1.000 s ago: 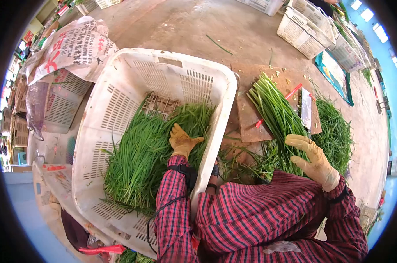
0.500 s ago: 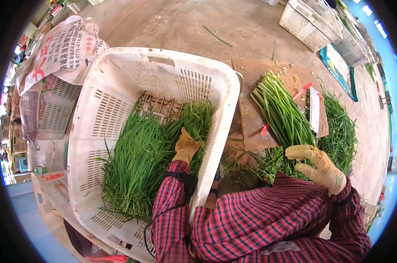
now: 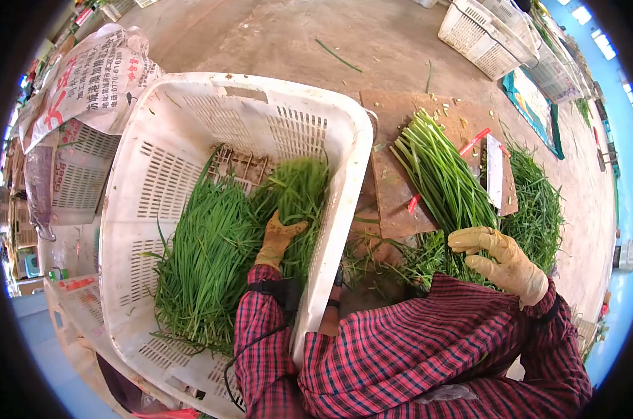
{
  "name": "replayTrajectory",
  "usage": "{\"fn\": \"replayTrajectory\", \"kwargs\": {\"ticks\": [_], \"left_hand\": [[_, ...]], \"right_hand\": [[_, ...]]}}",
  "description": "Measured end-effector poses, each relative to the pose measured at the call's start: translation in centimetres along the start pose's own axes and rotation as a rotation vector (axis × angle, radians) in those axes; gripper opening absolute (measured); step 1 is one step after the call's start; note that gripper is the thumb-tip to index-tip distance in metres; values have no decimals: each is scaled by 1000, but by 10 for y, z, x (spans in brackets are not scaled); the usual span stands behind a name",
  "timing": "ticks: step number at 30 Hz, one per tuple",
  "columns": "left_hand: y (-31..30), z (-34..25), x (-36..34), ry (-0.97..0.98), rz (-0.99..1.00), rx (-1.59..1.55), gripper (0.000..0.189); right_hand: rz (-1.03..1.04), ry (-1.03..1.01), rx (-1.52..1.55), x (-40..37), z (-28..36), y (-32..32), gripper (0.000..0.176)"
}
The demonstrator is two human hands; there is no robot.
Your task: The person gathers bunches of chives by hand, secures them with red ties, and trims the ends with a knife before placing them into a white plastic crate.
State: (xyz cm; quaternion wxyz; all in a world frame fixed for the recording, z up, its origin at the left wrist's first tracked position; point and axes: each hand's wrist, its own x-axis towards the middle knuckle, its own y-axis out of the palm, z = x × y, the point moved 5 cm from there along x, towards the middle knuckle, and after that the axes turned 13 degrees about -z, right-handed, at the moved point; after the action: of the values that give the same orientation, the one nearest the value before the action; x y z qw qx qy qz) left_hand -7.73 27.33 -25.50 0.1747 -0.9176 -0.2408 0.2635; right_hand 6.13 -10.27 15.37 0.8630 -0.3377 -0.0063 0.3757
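Note:
My gloved left hand (image 3: 278, 241) is inside the large white plastic crate (image 3: 365, 146), closed around a bunch of garlic chives (image 3: 302, 183) near the right wall; its fingers are partly hidden in the leaves. A larger pile of garlic chives (image 3: 208, 251) lies left of it. My gloved right hand (image 3: 499, 262) hovers at the near end of a trimmed bundle of chives (image 3: 446, 174), its fingers loosely bent and apart from the thumb. That bundle rests on a brown board (image 3: 393, 202), stem ends pointing away from me.
Beside the bundle lie a flat white strip (image 3: 495, 174) and red ties (image 3: 475, 142). More loose greens (image 3: 533, 209) are heaped to the right. A printed sack (image 3: 93, 77) covers crates at left, and white crates (image 3: 481, 42) stand at the far right.
My left hand has shifted slightly left and the chives it grips are blurred with motion. The whole view has slid a little; my right hand keeps its pose.

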Motion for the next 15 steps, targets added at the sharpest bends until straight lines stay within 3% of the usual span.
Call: {"fn": "replayTrajectory", "kwargs": {"ticks": [2, 3, 4, 7, 8, 10, 11, 12, 14, 15], "left_hand": [[0, -2, -14, 515, 301, 3, 55], [-16, -36, -38, 738, 190, 736, 49], [-21, -40, -44, 738, 187, 737, 49], [-37, -40, -61, 615, 235, 122, 37], [-38, -43, -64, 616, 231, 126, 37], [-37, -64, -74, 123, 304, -222, 30], [-45, -90, -86, 139, 212, -426, 32], [-43, -91, -86, 143, 205, -427, 32], [-37, -79, -84, -90, 283, -495, 37], [-29, -78, -77, 349, 324, -213, 40]], "right_hand": [[-18, 5, 8, -2, -2, 0, 36], [-24, 9, 2, -4, -4, 0, 36], [-32, 9, -4, -5, -4, 0, 36], [-36, -24, 7, -5, 1, 2, 36], [-37, -28, 9, -4, 2, 4, 36], [-20, -30, 11, 0, 2, 9, 36], [-20, -39, 9, 4, 2, 13, 36], [-23, -36, 6, 7, 1, 17, 36], [-23, -39, 4, 13, -4, 28, 36], [-23, -28, 57, 17, -9, 34, 36]]}}
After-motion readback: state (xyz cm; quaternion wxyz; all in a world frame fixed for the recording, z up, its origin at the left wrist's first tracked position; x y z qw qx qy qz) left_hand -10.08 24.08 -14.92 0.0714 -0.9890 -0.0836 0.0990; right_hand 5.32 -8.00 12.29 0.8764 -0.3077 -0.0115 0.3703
